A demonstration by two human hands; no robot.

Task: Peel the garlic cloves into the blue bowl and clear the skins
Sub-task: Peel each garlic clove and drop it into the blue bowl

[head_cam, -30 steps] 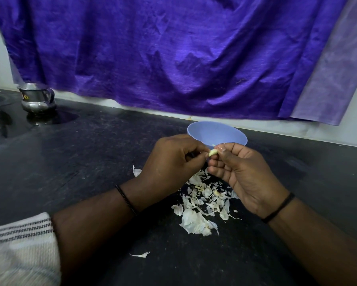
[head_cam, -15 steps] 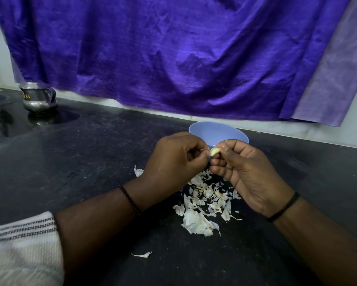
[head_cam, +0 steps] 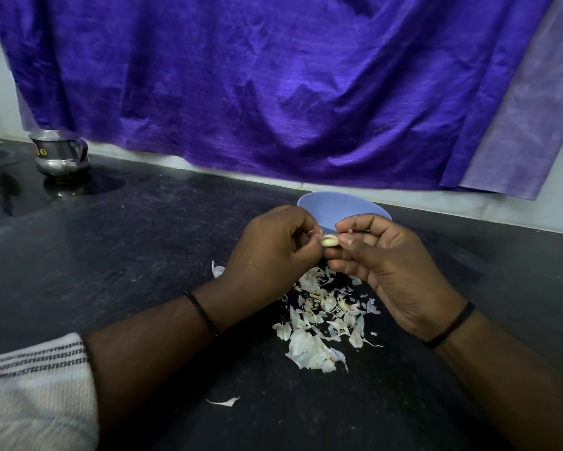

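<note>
Step in hand: peeling one garlic clove [head_cam: 329,240], held up at the middle of the frame just in front of the blue bowl [head_cam: 332,208]
Left hand [head_cam: 268,247]: fingers curled, fingertips pinching the left end of the clove — the curl hides exactly which fingers do the work
Right hand [head_cam: 387,265]: thumb and forefinger pinch the right end; a thin curl of skin seems to stand up above the forefinger
Hands together: nearly touching, both clamped on the same clove, raised above the counter [head_cam: 143,255]
Clove: pale and mostly bare where it shows between the fingertips; whether skin clings to the hidden ends I cannot tell
Blue bowl: behind the hands near the back wall, upper middle of the frame; its contents are hidden by the hands and the rim
Skins [head_cam: 322,320]: a loose white heap on the counter below the hands, with one stray flake [head_cam: 224,402] lower centre and another [head_cam: 217,269] by the left wrist
Doing it well: likely best to hold the clove steady with one hand and strip with the other's nail from the root end, turning the clove so no papery film stays on — then carry it over the rim before letting go
Risk: a bare clove is probably slick, so a hard pinch could shoot it onto the counter
Progress: the heap suggests many cloves done; the skins are not yet cleared
Elsewhere: a steel jug [head_cam: 60,153] at the upper left, a purple cloth [head_cam: 273,86] hanging across the top
</note>
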